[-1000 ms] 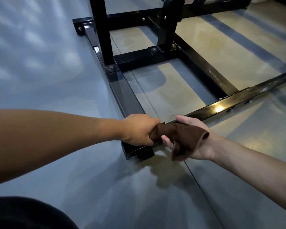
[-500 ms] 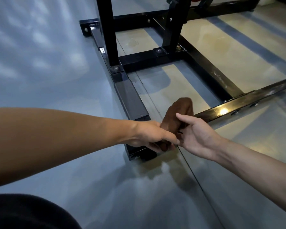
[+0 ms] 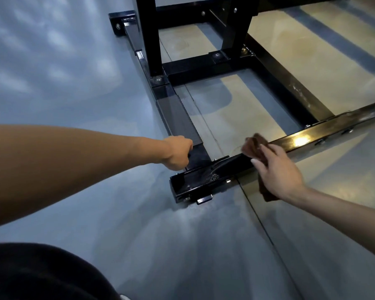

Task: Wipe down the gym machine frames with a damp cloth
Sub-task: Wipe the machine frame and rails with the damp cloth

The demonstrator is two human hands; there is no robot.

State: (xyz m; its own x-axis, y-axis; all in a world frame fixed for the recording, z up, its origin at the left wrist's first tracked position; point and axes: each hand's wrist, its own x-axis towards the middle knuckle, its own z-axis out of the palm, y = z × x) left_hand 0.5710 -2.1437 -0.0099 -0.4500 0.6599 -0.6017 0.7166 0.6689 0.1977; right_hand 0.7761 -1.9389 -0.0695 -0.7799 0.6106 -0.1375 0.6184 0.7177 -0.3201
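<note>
Cloth (brown) under right hand on black frame

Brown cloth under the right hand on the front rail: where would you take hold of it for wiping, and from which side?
Judging by its pose, grip the brown cloth from above, palm down, as the right hand does. It lies draped across the front rail, one end showing beyond the fingertips, the other hanging off the near side below the palm. Fingers over the middle should keep both ends trapped against the flat top.
</note>
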